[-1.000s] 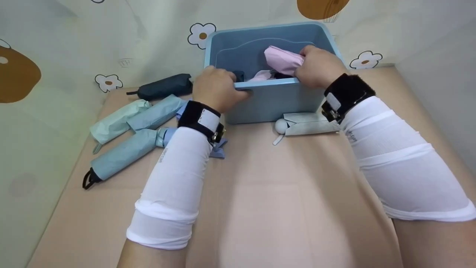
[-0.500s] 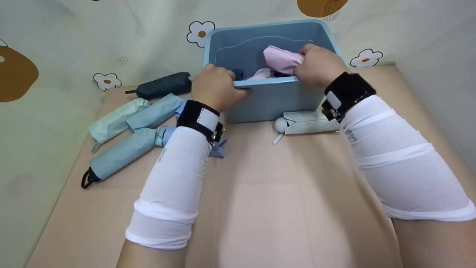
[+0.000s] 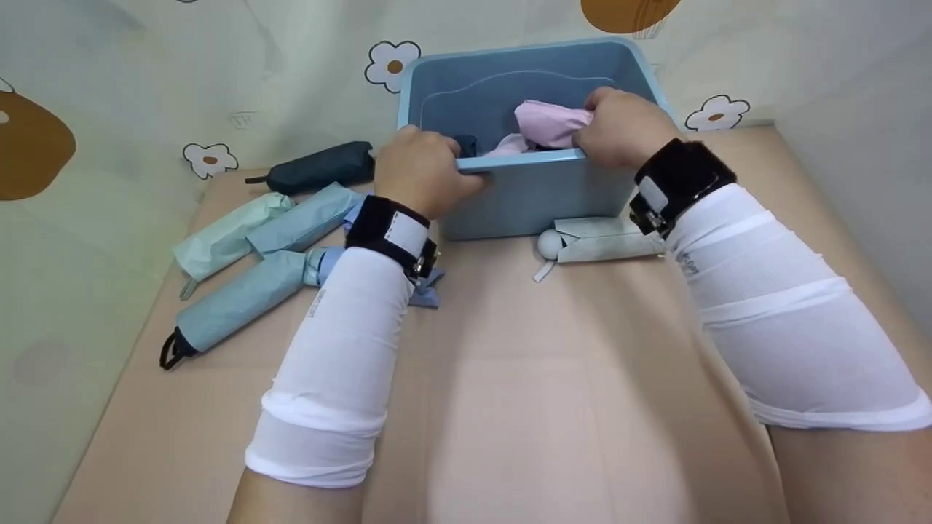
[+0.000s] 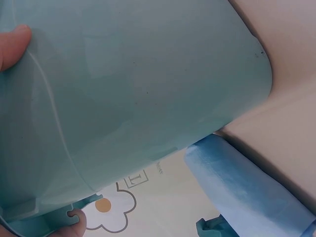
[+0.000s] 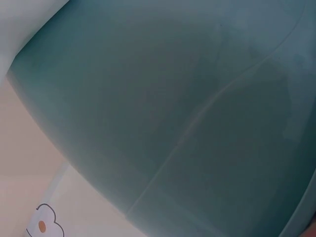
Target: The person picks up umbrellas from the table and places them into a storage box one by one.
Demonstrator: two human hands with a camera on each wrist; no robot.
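In the head view a blue plastic bin stands at the back. My left hand grips its front rim near the left corner, thumb on the outer wall; the left wrist view shows the thumb against that wall. My right hand reaches over the rim at the right and holds a pink folded umbrella inside the bin. Its fingertips are hidden behind the umbrella. Below it lie a paler pink item and a dark one, mostly hidden. The right wrist view shows mainly the bin's wall.
Left of the bin lie several folded umbrellas: a dark one, a mint one, a light blue one and a grey-blue one. A blue one lies partly under my left arm. A pale grey umbrella rests before the bin.
The free end of the pink umbrella has dipped a little inside the bin. My left hand keeps its grip on the rim, and the bin stands in the same place.
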